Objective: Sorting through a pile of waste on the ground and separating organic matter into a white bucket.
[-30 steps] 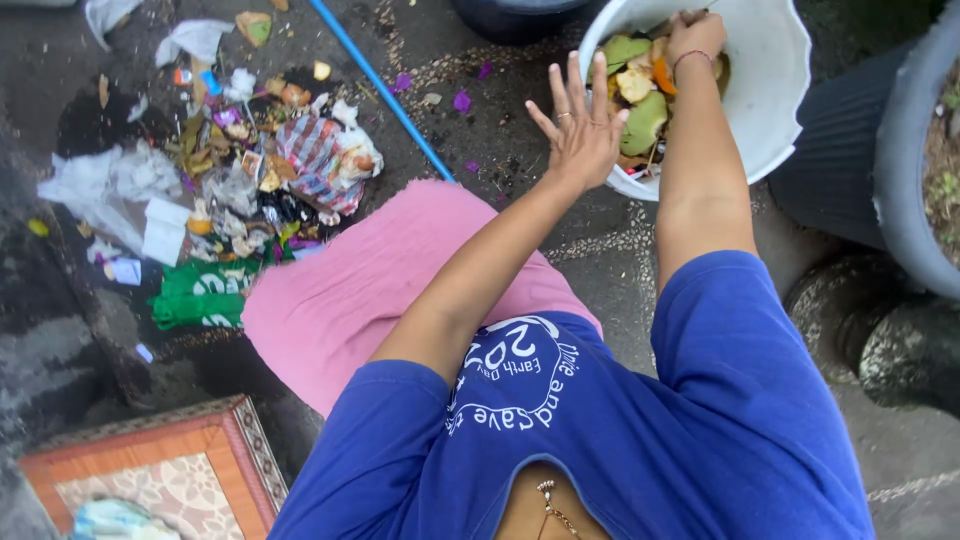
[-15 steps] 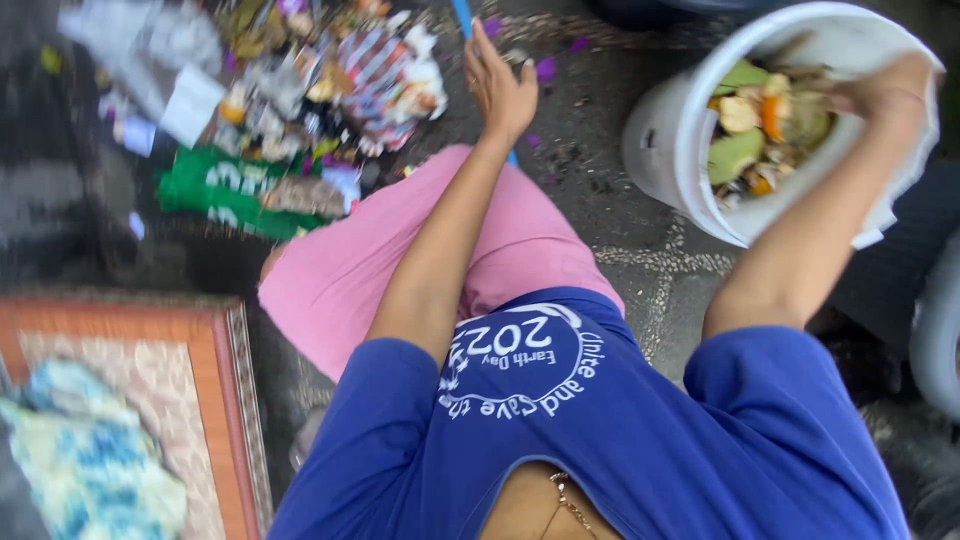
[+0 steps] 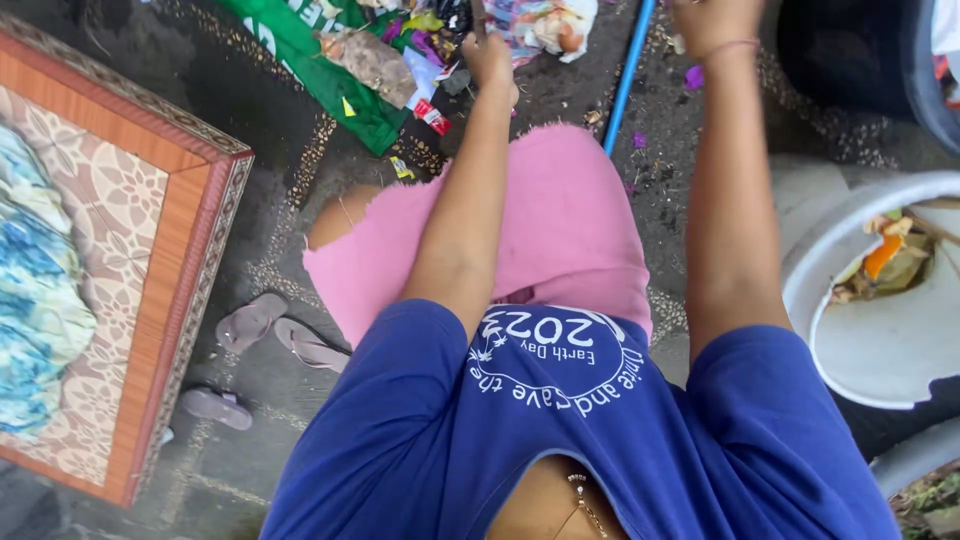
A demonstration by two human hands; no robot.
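My left hand (image 3: 490,58) reaches forward over my pink-clad knee to the near edge of a heap of litter (image 3: 440,40) on the ground: wrappers, scraps and a crumpled green plastic bag (image 3: 300,50). Its fingers curl down among the pieces, and I cannot tell whether they hold one. My right hand (image 3: 712,20) is stretched out beside a blue pole (image 3: 625,75), with a thin band at the wrist; the top edge of the view cuts off its fingers. A white bucket (image 3: 880,350) with fruit peels and leaves inside stands at my right side, away from both hands.
A low wooden table with a patterned orange border (image 3: 180,250) stands at the left and carries a blue and white cloth (image 3: 40,290). Sandals (image 3: 262,322) lie on the dark paved ground beside it. A dark pot (image 3: 850,60) stands at the top right.
My right hand has left the bucket and moved forward next to the pole. My left hand has gone further into the litter. The view has swung, so the bucket now sits low on the right.
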